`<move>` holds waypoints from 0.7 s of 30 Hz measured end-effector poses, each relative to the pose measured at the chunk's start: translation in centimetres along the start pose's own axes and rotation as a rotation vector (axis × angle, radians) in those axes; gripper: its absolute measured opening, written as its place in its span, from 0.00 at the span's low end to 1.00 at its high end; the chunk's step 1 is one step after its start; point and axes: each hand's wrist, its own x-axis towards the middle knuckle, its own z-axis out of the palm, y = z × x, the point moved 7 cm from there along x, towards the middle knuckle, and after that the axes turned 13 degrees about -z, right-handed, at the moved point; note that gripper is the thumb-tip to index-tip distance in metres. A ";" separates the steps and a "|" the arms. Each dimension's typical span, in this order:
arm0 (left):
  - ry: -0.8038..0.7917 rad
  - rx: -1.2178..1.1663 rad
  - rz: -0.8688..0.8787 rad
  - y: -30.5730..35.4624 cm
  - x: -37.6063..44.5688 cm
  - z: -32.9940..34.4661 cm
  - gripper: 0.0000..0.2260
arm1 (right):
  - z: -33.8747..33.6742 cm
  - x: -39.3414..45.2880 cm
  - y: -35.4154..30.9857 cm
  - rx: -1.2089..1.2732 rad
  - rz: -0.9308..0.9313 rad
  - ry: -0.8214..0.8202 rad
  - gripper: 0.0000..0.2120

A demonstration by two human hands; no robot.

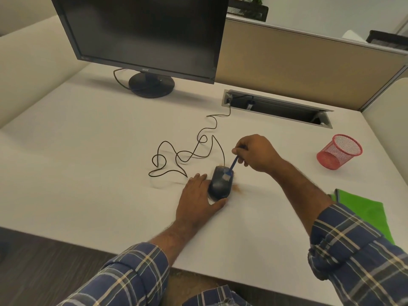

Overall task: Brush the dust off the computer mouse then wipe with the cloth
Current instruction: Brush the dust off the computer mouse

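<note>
A black wired computer mouse (218, 186) lies on the white desk (88, 162) near the middle. My left hand (198, 197) cups it from the left and behind, fingers and thumb around its body. My right hand (256, 153) pinches the blue handle of a small brush (233, 165), whose pale bristles touch the top right of the mouse. Brown dust (237, 188) lies on the desk just right of the mouse, with a fainter patch near its front. A green cloth (364, 213) lies flat at the right, partly hidden by my right sleeve.
The mouse cable (187, 155) loops across the desk toward an open cable tray (278, 107). A black monitor (141, 34) stands at the back left. A red mesh pen cup (340, 151) lies on its side at the right. A beige partition runs behind.
</note>
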 end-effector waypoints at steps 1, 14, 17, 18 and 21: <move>0.007 -0.005 0.002 0.0 0.0 -0.1 0.36 | -0.4 -0.2 0.3 -0.020 0.012 0.064 0.09; 0.070 -0.029 0.030 0.2 -0.2 -0.5 0.34 | 1.1 -7.3 2.3 0.368 -0.037 0.027 0.08; 0.061 -0.025 0.038 0.2 -0.3 -0.4 0.35 | 2.1 -8.7 3.0 0.234 -0.042 -0.030 0.08; 0.060 -0.024 0.038 0.2 -0.3 -0.4 0.35 | 1.9 -8.9 3.3 0.215 -0.032 -0.008 0.08; 0.067 -0.038 0.033 0.2 -0.3 -0.6 0.34 | 0.5 -9.2 4.3 0.180 -0.008 0.099 0.08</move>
